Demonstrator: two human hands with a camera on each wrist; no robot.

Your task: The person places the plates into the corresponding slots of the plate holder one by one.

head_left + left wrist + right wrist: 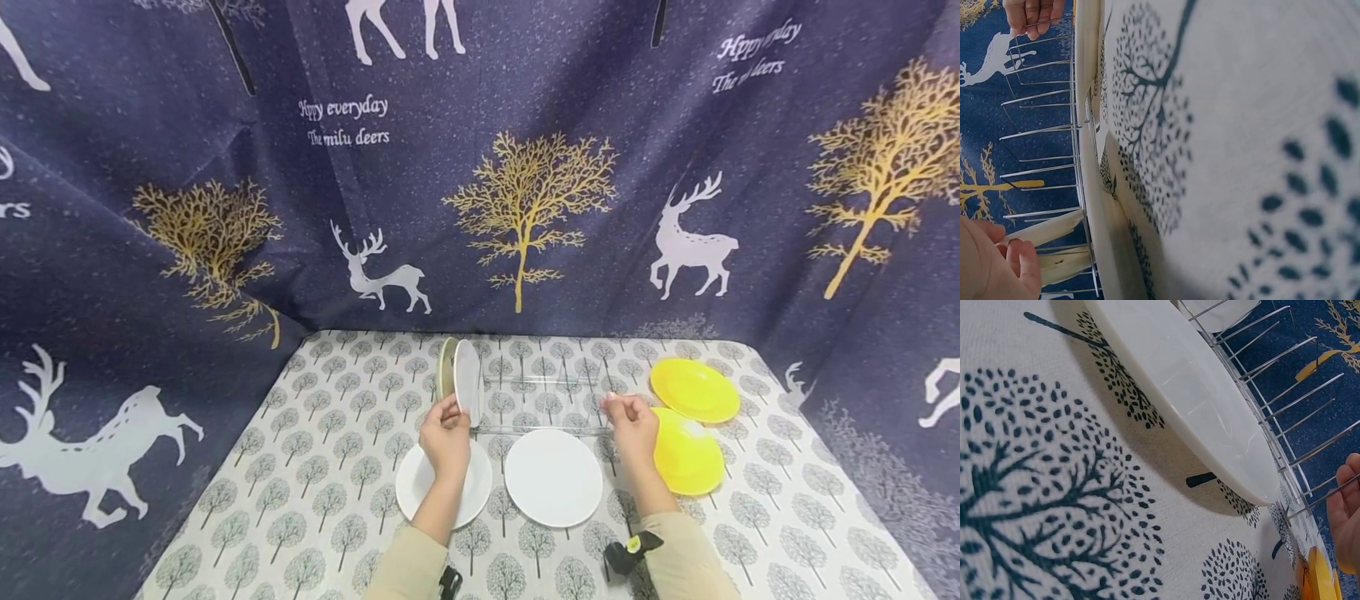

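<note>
My left hand (pixel 446 442) pinches the near edge of a white plate (pixel 467 375), which stands upright in the left end of a wire dish rack (pixel 540 432). Just left of it, a pale green plate (pixel 446 371) also stands on edge in the rack. At the rack's other end, my right hand (pixel 633 427) grips an end wire; in the right wrist view its fingers (pixel 1349 478) are curled at that wire. Two white plates lie flat in front of the rack, one (pixel 408 487) partly under my left forearm and the other (pixel 553 479) between my arms.
Two yellow plates lie right of the rack, the rear one (pixel 695 390) slightly overlapping the front one (pixel 690 454) or touching it. A tree-patterned cloth (pixel 337 500) covers the table. A dark blue curtain (pixel 465 225) with deer and trees hangs behind and at both sides.
</note>
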